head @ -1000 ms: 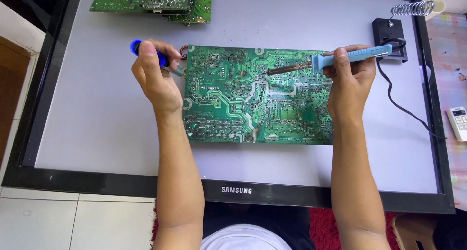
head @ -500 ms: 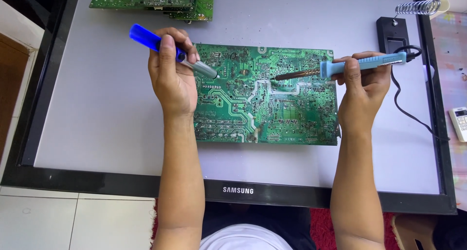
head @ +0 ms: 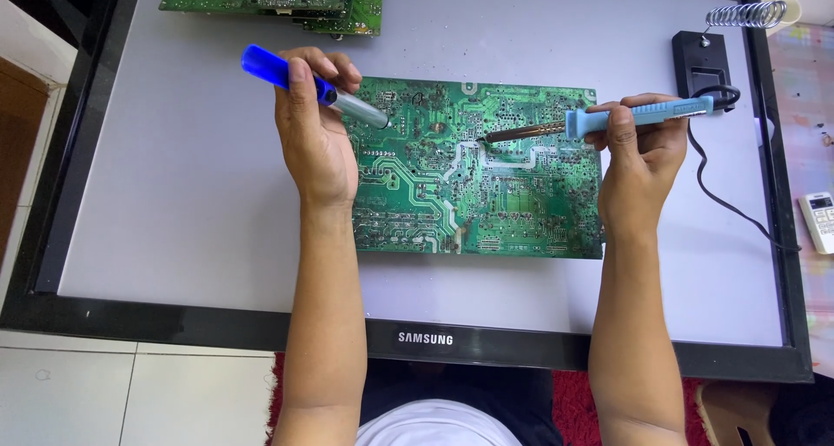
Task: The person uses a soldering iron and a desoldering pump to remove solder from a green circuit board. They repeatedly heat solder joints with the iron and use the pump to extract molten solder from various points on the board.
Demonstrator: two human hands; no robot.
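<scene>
While the right hand (head: 638,151) grips the soldering iron (head: 599,120), its tip touches the green board (head: 469,181), pointing at 9 o'clock. At 10 o'clock, left hand (head: 314,133) fingers wrap the blue pump (head: 304,85).

Work surface: a flat-screen monitor (head: 174,237) lying face up — pale grey panel inside a black frame.
Floor: white tiles (head: 104,394) at lower left, a red rug (head: 573,411) below the frame.
Left edge: brown wooden furniture (head: 19,142), only partly in view.
Right edge: a patterned cloth (head: 812,107) — a white remote control (head: 817,221) rests on it.
Light: even, soft shadows.
</scene>
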